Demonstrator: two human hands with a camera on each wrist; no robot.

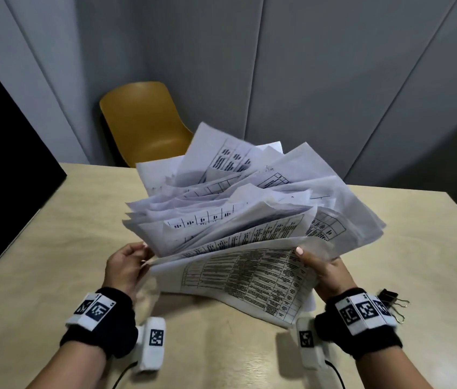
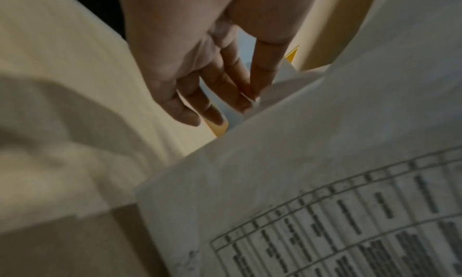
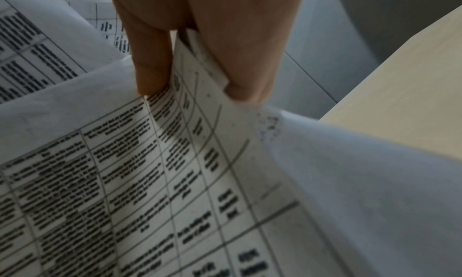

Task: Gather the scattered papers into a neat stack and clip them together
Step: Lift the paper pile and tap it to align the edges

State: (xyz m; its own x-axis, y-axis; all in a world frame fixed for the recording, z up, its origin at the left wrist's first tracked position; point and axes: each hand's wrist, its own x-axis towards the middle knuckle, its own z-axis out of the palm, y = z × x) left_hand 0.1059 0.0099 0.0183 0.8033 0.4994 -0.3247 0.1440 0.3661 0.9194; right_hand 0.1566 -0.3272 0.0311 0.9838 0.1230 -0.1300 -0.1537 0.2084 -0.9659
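We hold the papers (image 1: 238,220) up over the counter (image 1: 53,220), a loose, fanned bundle of printed sheets with tables on them, the far ends splaying upward and to the right, none of the edges squared. Our left hand (image 1: 126,266) grips the bundle's near left corner; in the left wrist view its fingers (image 2: 240,87) reach down into the sheets, with at least one sheet pinched between two of them, while the outer fingers hang free beside the paper. Our right hand (image 1: 324,272) grips the near right edge: in the right wrist view a sheet's corner is pinched between two fingers (image 3: 152,64), and in the head view a fingertip lies on top of the nearest sheet. The nearest sheet droops toward us, its lower edge close over the counter; we cannot tell whether it touches.

A black binder clip (image 1: 390,297) lies on the counter just beyond our right wrist, apart from the papers. A yellow chair (image 1: 143,122) stands behind the counter, and a black box (image 1: 5,169) sits at its left edge.
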